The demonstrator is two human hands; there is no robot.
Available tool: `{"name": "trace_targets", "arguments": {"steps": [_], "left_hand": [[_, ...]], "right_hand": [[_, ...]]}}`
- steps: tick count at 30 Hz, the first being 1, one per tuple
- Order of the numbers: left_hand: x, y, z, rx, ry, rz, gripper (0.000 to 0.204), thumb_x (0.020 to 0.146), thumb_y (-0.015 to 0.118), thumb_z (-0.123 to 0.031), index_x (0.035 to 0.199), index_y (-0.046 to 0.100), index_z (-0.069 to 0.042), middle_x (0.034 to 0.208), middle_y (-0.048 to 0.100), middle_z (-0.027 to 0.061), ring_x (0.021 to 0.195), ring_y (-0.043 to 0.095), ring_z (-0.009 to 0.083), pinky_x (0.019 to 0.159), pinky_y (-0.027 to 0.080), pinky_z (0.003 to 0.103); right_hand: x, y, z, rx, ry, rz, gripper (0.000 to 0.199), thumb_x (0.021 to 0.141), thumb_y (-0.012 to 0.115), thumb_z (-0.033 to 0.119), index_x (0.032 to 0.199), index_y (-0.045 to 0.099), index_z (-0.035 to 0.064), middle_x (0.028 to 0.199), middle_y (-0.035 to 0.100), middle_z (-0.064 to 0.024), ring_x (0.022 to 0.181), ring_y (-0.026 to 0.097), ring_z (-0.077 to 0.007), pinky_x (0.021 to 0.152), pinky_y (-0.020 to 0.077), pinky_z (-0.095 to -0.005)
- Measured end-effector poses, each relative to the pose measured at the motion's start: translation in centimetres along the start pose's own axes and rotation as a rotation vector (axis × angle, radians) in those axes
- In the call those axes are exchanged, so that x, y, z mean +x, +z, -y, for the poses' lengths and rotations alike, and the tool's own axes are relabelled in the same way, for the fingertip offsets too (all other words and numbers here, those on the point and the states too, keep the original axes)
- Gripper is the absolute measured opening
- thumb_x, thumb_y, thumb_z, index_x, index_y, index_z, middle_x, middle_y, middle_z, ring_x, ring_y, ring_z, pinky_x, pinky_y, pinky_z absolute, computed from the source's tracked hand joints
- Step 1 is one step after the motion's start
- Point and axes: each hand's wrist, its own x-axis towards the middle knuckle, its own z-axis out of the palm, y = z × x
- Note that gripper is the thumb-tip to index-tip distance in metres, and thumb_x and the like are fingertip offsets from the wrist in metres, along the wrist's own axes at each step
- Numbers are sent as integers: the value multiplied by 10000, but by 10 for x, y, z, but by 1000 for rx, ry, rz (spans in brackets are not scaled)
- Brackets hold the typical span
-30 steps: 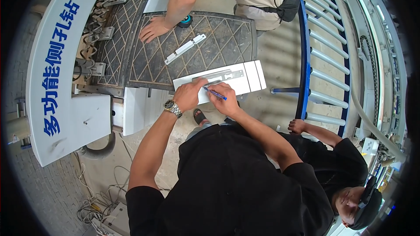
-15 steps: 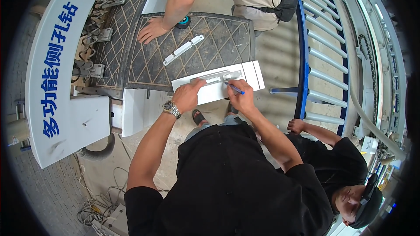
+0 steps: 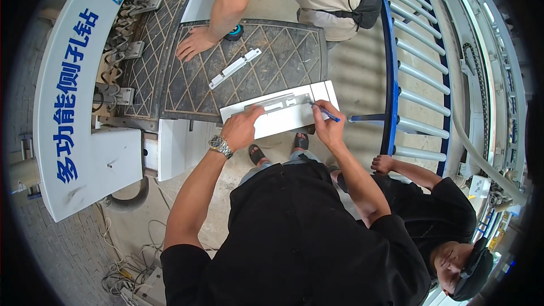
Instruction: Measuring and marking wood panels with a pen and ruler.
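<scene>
Evidently, a slotted metal plate (image 3: 284, 103) is lying on a white board (image 3: 283, 123), its long axis running left to right and slanting slightly away toward the right; the board is following nearly the same slant, overhanging the near edge of a dark, lattice-marked tabletop (image 3: 283, 65). The left hand (image 3: 241, 127) is resting its fingertips at the plate's left end; I can't tell whether its other fingers are gripping the board. Just beside the plate's right end, the right hand (image 3: 328, 127) is pinching a blue pen (image 3: 330, 115), whose tip is pointing left and away, toward that end. Farther out, a pale notched bar (image 3: 235, 68) is lying diagonally, and a co-worker's hand (image 3: 195, 43) is resting spread on the tabletop.
</scene>
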Motion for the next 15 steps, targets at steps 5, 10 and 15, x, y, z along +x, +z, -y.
{"name": "trace_targets", "arguments": {"steps": [5,10,15], "left_hand": [[1,3,2,-1,55,-55,580,838,504,16,1400,540,-122,1415,610,241,1014,686,448,891,561,544],[0,3,0,-10,22,-38,561,845,513,2,1391,540,-118,1396,624,231,1065,680,432,919,558,536],[-1,4,-2,-21,-15,-43,549,851,517,-8,1387,546,-121,1397,631,206,1130,670,410,952,553,526]], "right_hand": [[23,-11,-13,-122,-259,-31,316,849,725,34,1159,700,89,1053,728,-134,981,671,-353,861,546,-432],[37,-6,-29,-230,-372,130,393,788,749,38,1169,689,110,1149,717,-103,1079,620,-348,940,508,-440],[34,5,-35,-235,-433,98,355,790,737,64,1136,680,120,1197,739,-24,1088,613,-312,942,470,-441]]}}
